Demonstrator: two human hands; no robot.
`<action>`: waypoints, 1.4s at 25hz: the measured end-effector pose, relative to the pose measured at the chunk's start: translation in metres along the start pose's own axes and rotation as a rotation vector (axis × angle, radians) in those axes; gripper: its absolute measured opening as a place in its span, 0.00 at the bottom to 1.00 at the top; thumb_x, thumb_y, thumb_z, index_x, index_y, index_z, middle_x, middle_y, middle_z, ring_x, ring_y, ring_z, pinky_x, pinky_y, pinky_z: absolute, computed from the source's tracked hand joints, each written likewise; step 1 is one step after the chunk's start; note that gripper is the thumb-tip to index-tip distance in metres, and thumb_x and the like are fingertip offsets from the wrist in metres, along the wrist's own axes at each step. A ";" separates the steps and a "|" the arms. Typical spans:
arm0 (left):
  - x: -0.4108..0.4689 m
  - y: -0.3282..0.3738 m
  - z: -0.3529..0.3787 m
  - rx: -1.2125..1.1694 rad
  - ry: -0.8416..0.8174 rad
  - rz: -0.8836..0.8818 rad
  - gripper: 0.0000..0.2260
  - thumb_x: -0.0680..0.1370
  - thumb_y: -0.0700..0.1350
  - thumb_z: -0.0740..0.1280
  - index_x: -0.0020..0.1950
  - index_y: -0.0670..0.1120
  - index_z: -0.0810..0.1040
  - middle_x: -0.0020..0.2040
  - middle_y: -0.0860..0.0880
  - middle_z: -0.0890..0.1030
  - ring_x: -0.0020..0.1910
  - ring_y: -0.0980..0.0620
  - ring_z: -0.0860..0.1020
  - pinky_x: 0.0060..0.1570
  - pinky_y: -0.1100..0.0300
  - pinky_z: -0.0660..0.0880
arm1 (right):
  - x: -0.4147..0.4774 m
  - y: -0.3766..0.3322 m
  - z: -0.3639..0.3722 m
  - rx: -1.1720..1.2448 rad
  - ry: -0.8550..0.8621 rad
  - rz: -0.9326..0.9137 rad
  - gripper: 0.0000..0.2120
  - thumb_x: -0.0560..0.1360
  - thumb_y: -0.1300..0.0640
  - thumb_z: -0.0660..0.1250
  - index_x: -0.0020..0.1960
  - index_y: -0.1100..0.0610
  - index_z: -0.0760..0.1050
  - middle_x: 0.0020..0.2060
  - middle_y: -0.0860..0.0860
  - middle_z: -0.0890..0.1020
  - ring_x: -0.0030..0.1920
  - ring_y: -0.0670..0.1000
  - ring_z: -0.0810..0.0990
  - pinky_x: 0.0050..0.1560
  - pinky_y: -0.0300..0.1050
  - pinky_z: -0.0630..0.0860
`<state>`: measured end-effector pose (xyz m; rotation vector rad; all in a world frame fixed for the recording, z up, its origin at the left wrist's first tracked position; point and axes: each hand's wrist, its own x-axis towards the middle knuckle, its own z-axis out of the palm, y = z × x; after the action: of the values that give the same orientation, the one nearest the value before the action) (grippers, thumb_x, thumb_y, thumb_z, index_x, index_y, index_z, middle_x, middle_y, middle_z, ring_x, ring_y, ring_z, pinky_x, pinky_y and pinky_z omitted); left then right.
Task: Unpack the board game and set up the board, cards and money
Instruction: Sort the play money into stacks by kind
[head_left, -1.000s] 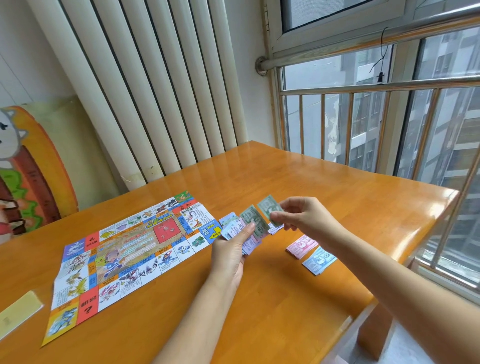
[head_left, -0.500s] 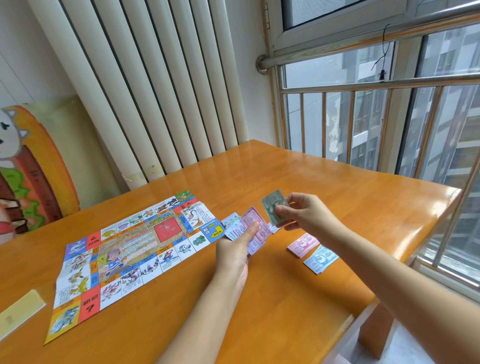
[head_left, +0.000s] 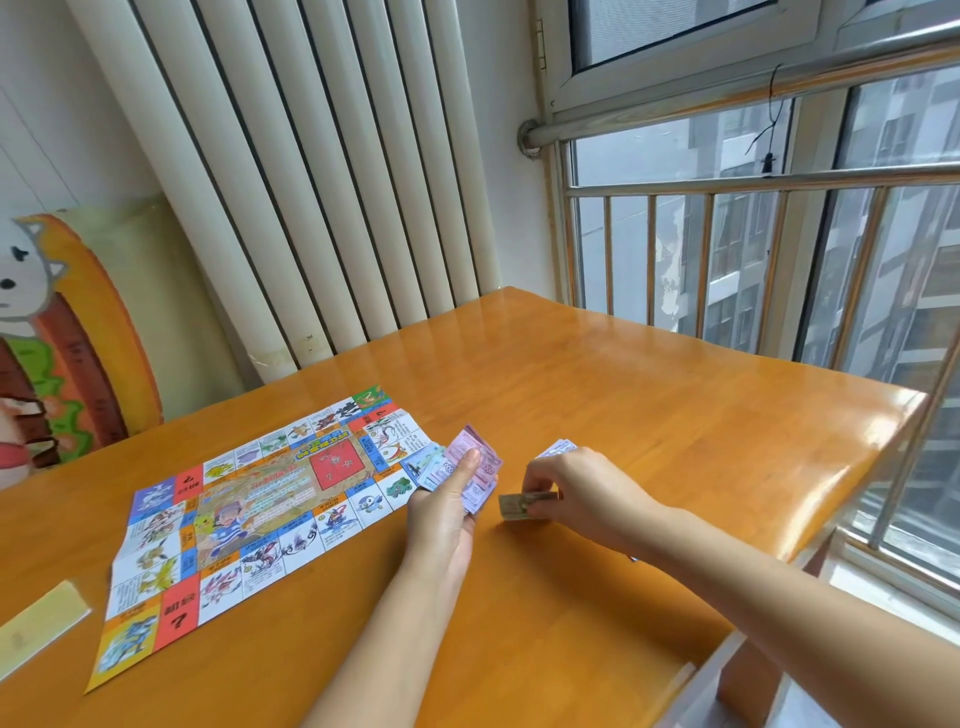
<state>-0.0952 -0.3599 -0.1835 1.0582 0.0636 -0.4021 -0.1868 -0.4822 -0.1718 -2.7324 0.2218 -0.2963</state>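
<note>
The colourful game board (head_left: 249, 514) lies unfolded flat on the wooden table (head_left: 649, 405), left of centre. My left hand (head_left: 447, 499) holds a fan of play money (head_left: 475, 465), purple notes on top, just off the board's right edge. My right hand (head_left: 576, 493) pinches a green banknote (head_left: 517, 506) low at the table surface, right of the fan. A corner of a pale blue note (head_left: 558, 448) shows behind my right hand; other notes laid there are hidden by the hand and arm.
A pale yellow flat piece (head_left: 39, 631) lies at the table's left edge. White radiator columns (head_left: 311, 182) stand behind the table, a painted panel (head_left: 67, 338) leans at the left, and a railed window (head_left: 779, 234) runs along the right edge.
My right hand pulled the green note off the fan and lowered it to the table on the right. The fan in my left hand now shows purple notes on top.
</note>
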 end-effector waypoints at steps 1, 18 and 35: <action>-0.001 -0.001 0.000 0.003 -0.010 -0.005 0.07 0.72 0.34 0.71 0.47 0.44 0.78 0.41 0.47 0.83 0.35 0.54 0.82 0.33 0.62 0.79 | 0.000 -0.001 0.001 0.018 -0.008 -0.002 0.06 0.75 0.54 0.67 0.51 0.54 0.78 0.47 0.49 0.82 0.48 0.50 0.77 0.45 0.44 0.71; -0.009 -0.003 0.006 0.064 -0.030 -0.081 0.06 0.72 0.35 0.71 0.43 0.44 0.78 0.33 0.49 0.84 0.35 0.52 0.82 0.40 0.56 0.77 | 0.029 0.062 -0.078 0.094 -0.250 0.041 0.06 0.72 0.58 0.72 0.42 0.47 0.79 0.29 0.42 0.80 0.26 0.38 0.74 0.30 0.32 0.69; -0.007 -0.004 0.008 0.177 -0.104 -0.119 0.03 0.72 0.35 0.71 0.42 0.42 0.80 0.34 0.47 0.84 0.32 0.53 0.83 0.38 0.56 0.78 | 0.052 0.078 -0.054 0.034 -0.441 0.059 0.05 0.73 0.57 0.72 0.48 0.49 0.79 0.35 0.40 0.80 0.32 0.39 0.75 0.31 0.30 0.68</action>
<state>-0.1047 -0.3663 -0.1814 1.2093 -0.0014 -0.5781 -0.1584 -0.5825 -0.1435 -2.6680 0.1707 0.3156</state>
